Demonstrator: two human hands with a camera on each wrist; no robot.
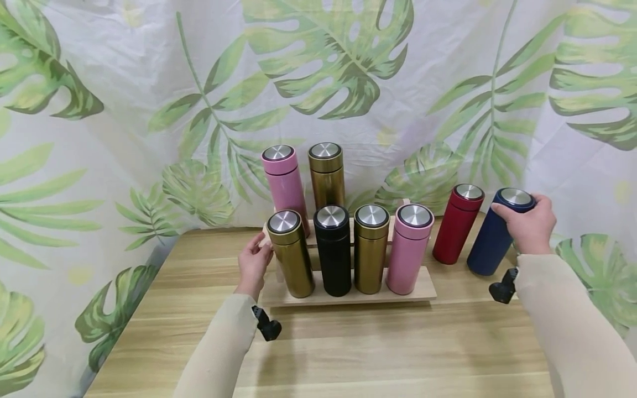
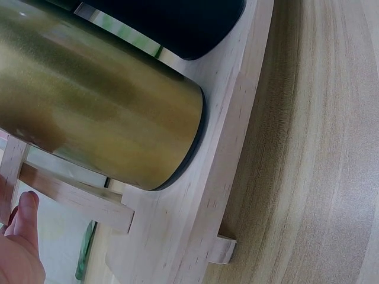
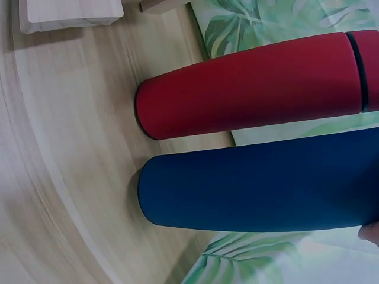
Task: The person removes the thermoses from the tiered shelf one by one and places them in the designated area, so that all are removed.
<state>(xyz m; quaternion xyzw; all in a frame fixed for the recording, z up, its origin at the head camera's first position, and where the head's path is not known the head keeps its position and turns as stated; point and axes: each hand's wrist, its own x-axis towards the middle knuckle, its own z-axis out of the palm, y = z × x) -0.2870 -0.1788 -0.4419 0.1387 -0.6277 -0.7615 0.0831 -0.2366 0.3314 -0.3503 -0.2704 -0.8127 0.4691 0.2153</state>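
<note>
My right hand (image 1: 531, 222) grips the upper part of a blue thermos flask (image 1: 491, 237), which stands upright on the table. In the right wrist view only a fingertip (image 3: 371, 232) shows beside the blue flask. My left hand (image 1: 255, 263) holds the left end of a two-tier wooden rack (image 1: 348, 299), its thumb (image 2: 27, 219) against the rack's side frame. On the lower tier stand a gold flask (image 1: 293, 265), a black flask (image 1: 334, 260), another gold flask (image 1: 370, 257) and a pink flask (image 1: 407, 257). The upper tier carries a pink flask (image 1: 286, 185) and a gold flask (image 1: 327, 177).
A red thermos flask (image 1: 455, 229) stands between the rack and the blue flask. The rack sits near the back of a wood-grain table (image 1: 373, 354). Behind the table hangs a leaf-patterned cloth (image 1: 348, 66).
</note>
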